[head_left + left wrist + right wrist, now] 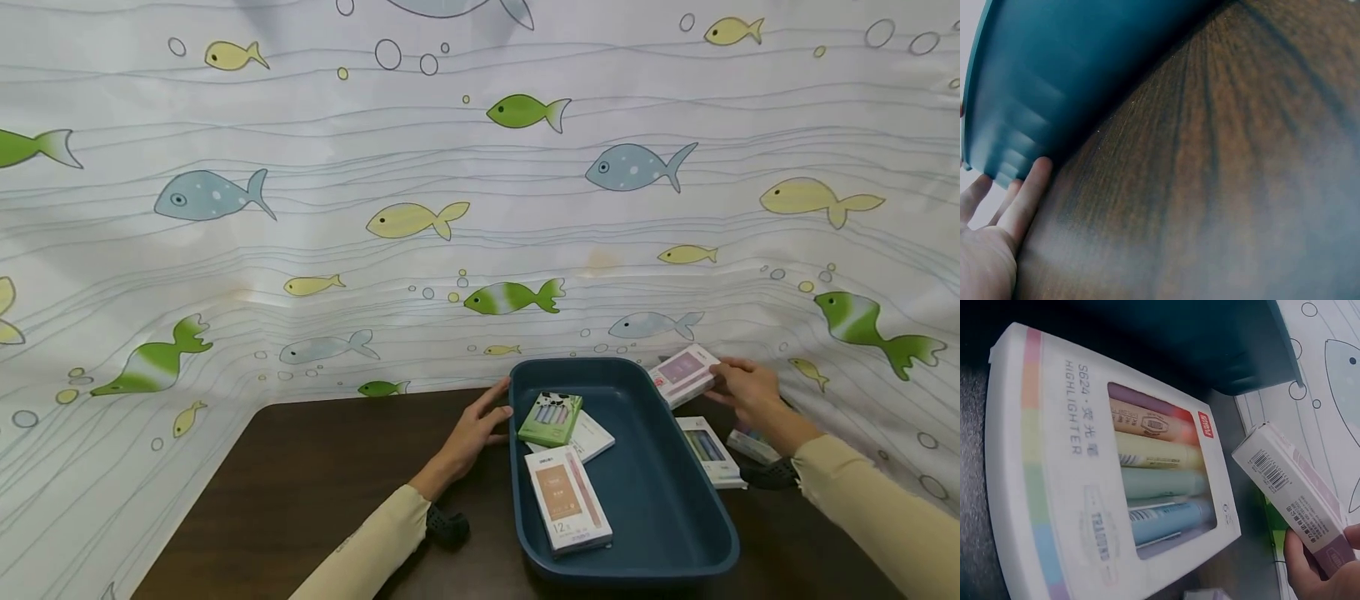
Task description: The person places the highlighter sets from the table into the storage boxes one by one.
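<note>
A dark blue plastic bin (637, 533) stands on the table. My left hand (474, 427) rests at its far left corner, fairly straight fingers (1027, 197) against the outer wall. My right hand (750, 390) pinches one end of a white box with a mauve panel (684, 375), held up beside the bin's far right rim. A barcode shows on the box's narrow side in the right wrist view. Below it, a highlighter box (1091, 487) with a clear window lies right of the bin. Beyond that is another small box (752, 446), partly covered by my right forearm.
Inside the bin, a green box with cow print (551, 419) overlaps a white box (594, 437), and a white box with an orange-brown panel (561, 493) lies nearer. A fish-patterned cloth (420, 333) rises behind the dark wood table (315, 483).
</note>
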`<act>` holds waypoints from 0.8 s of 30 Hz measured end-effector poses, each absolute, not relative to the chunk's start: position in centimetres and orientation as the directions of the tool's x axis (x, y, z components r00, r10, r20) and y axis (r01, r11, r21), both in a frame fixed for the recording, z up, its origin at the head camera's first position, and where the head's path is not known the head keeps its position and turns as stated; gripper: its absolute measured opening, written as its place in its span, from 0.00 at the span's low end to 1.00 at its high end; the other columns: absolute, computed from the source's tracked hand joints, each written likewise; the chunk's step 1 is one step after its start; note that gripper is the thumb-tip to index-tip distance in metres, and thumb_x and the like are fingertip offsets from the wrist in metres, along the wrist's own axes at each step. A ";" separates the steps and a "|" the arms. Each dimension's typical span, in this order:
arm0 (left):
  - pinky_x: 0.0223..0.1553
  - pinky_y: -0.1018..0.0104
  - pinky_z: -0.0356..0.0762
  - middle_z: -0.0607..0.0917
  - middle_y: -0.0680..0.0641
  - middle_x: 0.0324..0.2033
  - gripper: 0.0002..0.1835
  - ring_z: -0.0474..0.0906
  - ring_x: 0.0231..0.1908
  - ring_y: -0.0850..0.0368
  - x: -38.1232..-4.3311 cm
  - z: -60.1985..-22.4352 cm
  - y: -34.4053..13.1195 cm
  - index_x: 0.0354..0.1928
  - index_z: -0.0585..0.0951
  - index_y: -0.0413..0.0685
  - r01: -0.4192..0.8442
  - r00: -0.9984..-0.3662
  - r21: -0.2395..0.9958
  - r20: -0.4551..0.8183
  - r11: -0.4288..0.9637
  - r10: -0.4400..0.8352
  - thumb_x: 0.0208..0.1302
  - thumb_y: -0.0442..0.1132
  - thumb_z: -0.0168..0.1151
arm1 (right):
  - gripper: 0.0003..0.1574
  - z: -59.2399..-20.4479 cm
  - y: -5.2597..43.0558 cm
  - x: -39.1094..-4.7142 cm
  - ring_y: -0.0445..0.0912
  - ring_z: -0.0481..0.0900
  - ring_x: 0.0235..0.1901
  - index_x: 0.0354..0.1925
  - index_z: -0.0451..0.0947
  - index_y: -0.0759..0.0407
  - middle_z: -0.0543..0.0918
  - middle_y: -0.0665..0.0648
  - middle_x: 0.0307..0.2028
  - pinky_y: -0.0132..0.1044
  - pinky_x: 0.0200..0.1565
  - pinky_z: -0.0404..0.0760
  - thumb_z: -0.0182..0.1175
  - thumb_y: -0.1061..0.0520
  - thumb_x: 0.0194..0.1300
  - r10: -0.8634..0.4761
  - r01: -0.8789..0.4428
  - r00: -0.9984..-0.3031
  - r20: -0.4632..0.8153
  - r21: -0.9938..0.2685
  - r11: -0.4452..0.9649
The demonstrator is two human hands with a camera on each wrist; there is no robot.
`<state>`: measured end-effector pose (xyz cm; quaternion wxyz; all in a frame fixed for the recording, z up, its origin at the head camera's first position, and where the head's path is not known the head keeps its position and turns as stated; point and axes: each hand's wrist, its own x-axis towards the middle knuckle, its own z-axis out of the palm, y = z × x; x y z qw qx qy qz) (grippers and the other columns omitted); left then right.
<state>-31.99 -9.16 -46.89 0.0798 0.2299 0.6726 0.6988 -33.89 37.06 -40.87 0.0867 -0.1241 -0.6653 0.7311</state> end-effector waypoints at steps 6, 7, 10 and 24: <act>0.58 0.46 0.77 0.56 0.50 0.78 0.32 0.62 0.71 0.43 -32.2 -46.9 -9.1 0.80 0.59 0.61 0.197 -0.882 0.977 0.212 -0.081 0.421 0.79 0.44 0.55 | 0.16 -40.4 37.8 -33.9 0.45 0.83 0.28 0.57 0.69 0.69 0.81 0.52 0.28 0.45 0.37 0.87 0.56 0.67 0.74 0.317 0.031 -0.945 -0.077 -0.988 -0.149; 0.58 0.46 0.77 0.56 0.50 0.78 0.32 0.61 0.71 0.43 -32.2 -46.9 -9.1 0.80 0.59 0.61 0.198 -0.882 0.977 0.214 -0.082 0.421 0.79 0.44 0.55 | 0.16 -40.4 38.0 -33.8 0.45 0.83 0.29 0.57 0.69 0.68 0.81 0.52 0.29 0.45 0.37 0.87 0.56 0.67 0.74 0.320 0.031 -0.944 -0.080 -0.987 -0.155; 0.58 0.46 0.77 0.56 0.49 0.78 0.33 0.62 0.71 0.42 -32.3 -47.0 -9.1 0.81 0.58 0.60 0.200 -0.880 0.976 0.216 -0.084 0.422 0.79 0.43 0.55 | 0.15 -40.0 38.3 -33.6 0.45 0.83 0.29 0.57 0.69 0.67 0.81 0.52 0.29 0.45 0.38 0.87 0.55 0.67 0.74 0.320 0.027 -0.944 -0.085 -0.983 -0.182; 0.58 0.46 0.77 0.56 0.51 0.78 0.32 0.63 0.70 0.42 -32.1 -46.8 -9.2 0.80 0.59 0.60 0.192 -0.883 0.978 0.211 -0.087 0.420 0.79 0.43 0.55 | 0.23 -38.8 38.3 -33.2 0.45 0.85 0.30 0.65 0.65 0.68 0.83 0.50 0.28 0.48 0.45 0.85 0.54 0.67 0.75 0.305 0.055 -0.947 -0.104 -0.985 -0.165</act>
